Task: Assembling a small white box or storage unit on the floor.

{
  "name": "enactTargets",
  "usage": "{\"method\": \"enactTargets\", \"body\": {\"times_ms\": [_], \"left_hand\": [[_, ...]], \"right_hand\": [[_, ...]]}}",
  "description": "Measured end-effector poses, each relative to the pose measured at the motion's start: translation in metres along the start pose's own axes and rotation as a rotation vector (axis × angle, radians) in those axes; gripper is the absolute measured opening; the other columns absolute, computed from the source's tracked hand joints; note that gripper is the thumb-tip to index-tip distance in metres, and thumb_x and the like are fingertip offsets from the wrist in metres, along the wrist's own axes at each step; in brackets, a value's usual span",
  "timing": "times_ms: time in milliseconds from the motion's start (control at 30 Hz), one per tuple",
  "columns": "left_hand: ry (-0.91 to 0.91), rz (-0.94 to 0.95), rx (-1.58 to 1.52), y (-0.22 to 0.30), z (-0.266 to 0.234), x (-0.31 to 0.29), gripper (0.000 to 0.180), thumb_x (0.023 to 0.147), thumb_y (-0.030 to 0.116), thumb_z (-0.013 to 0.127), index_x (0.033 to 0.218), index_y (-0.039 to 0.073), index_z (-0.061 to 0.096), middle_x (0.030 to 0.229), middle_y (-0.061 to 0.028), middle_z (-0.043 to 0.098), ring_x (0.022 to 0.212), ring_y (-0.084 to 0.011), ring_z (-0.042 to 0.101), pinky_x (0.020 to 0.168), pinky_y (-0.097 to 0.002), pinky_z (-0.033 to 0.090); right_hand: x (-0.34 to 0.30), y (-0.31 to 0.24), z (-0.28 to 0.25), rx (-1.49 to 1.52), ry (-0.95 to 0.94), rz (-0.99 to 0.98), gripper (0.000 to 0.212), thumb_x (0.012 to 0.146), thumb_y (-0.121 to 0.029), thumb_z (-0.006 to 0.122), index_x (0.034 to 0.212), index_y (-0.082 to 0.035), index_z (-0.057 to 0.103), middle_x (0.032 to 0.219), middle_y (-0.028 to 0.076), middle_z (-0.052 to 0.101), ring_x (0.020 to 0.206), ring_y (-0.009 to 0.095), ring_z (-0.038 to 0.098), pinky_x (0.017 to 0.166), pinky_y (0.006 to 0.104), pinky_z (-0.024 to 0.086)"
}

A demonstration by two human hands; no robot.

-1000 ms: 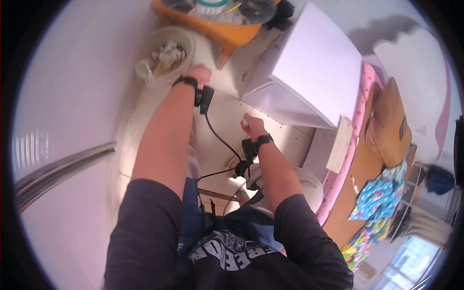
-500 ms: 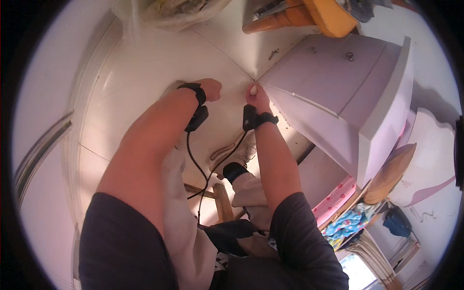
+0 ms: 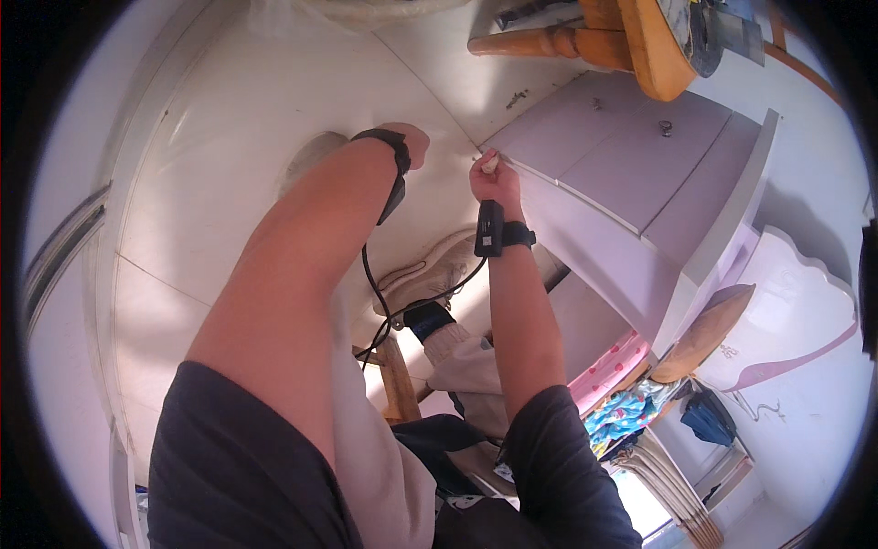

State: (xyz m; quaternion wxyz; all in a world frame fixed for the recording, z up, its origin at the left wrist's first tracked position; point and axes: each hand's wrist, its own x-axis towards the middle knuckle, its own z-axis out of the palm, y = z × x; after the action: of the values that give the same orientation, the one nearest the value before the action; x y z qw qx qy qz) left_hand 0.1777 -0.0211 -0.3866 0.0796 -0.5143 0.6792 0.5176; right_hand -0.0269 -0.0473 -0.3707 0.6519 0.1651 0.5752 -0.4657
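My left hand [image 3: 417, 146] hangs over the pale floor tiles [image 3: 274, 119], curled closed and turned away, so anything inside it is hidden. A short gap to its right, my right hand [image 3: 498, 183] is closed with its palm side up. Between its thumb and fingers sits a small whitish piece [image 3: 490, 166], too small to name. This hand is close to the near corner of a lilac cabinet [image 3: 613, 146]. Black straps with small dark boxes and cables are on both wrists. Below the hands is my shoe [image 3: 430, 274], a beige one.
An orange wooden stool [image 3: 640, 46] lies or stands at the far right, beyond the cabinet. A whitish plastic bag [image 3: 366, 11] is at the top edge. Part of a wooden stool [image 3: 398, 375] shows beneath me. Folded cloths [image 3: 631, 416] sit at the lower right.
The view has shifted a little. My right hand has turned, showing more of the curled fingers around the whitish piece. My left hand has moved slightly up and stays curled.
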Motion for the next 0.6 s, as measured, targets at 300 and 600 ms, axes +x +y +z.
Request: {"method": "enactTargets", "body": {"times_ms": [300,600], "left_hand": [[-0.150,0.111,0.041,0.041,-0.003,-0.011,0.027,0.065,0.013,0.051,0.083,-0.003,0.061,0.087,-0.0207,0.060,0.084,-0.0345,0.058,0.073,-0.0429,0.046],[-0.030,0.000,0.000,0.010,-0.018,0.003,0.028,0.064,0.011,0.051,0.087,-0.002,0.061,0.090,-0.0202,0.060,0.087,-0.0341,0.057,0.074,-0.0424,0.046]], "right_hand": [[-0.035,-0.055,-0.020,-1.544,-0.288,-0.715,0.020,0.088,-0.011,0.038,0.099,0.001,0.049,0.085,0.010,0.055,0.080,0.019,0.055,0.068,0.0267,0.047],[-0.023,-0.058,-0.024,-1.855,-0.176,-0.966,0.021,0.089,-0.012,0.036,0.099,0.000,0.049,0.083,0.009,0.055,0.075,0.018,0.057,0.068,0.0255,0.048]]}}
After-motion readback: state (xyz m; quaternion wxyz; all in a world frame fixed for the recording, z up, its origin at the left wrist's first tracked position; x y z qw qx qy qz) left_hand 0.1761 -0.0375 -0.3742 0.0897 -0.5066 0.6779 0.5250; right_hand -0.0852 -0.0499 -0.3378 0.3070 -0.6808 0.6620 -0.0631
